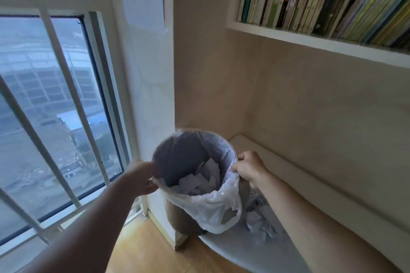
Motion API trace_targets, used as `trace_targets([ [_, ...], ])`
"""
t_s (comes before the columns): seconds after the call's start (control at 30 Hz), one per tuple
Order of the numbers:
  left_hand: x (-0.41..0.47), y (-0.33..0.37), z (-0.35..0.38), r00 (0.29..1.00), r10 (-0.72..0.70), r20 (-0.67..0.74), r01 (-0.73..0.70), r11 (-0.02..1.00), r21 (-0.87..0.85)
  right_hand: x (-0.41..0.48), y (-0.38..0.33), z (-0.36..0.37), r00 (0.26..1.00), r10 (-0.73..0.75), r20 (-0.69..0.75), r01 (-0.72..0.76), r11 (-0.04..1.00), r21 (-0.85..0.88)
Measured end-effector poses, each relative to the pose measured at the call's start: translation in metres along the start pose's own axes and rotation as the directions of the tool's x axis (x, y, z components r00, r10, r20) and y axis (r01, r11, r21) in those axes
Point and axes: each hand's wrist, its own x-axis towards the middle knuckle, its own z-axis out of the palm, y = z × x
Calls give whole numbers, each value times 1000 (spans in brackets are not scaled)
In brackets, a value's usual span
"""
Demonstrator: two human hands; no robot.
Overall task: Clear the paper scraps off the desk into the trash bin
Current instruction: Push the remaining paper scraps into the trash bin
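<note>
Scraps point(195, 180) of white paper lay heaped inside the round brown bin point(177, 217), lined with a thin crinkled plastic bag point(213, 206). Your left hand point(142, 178) and right hand point(249, 167) each gripped its rim, beside more scraps point(258, 223) on the table point(255, 252).
</note>
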Motion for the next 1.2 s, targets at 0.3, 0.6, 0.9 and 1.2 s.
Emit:
trace_targets([
  [0.3, -41, -32, -147, 987, -154, 51, 151, 987, 63, -87, -8, 114, 961, 3, 278, -66, 974, 217],
  [0.6, -29, -131, -177, 982, -181, -55, 184, 982, 39, -120, 56, 190, 884, 168, 437, -204, 978, 36],
  [0.9, -3, -220, -97, 983, -182, -15, 180, 952, 248, -85, 128, 121, 973, -76, 217, 117, 976, -184],
  [1.2, 37, -270, 1, 969, -248, -8, 239, 925, 296, 3, 228, -8, 963, 214, -163, -246, 947, -208],
])
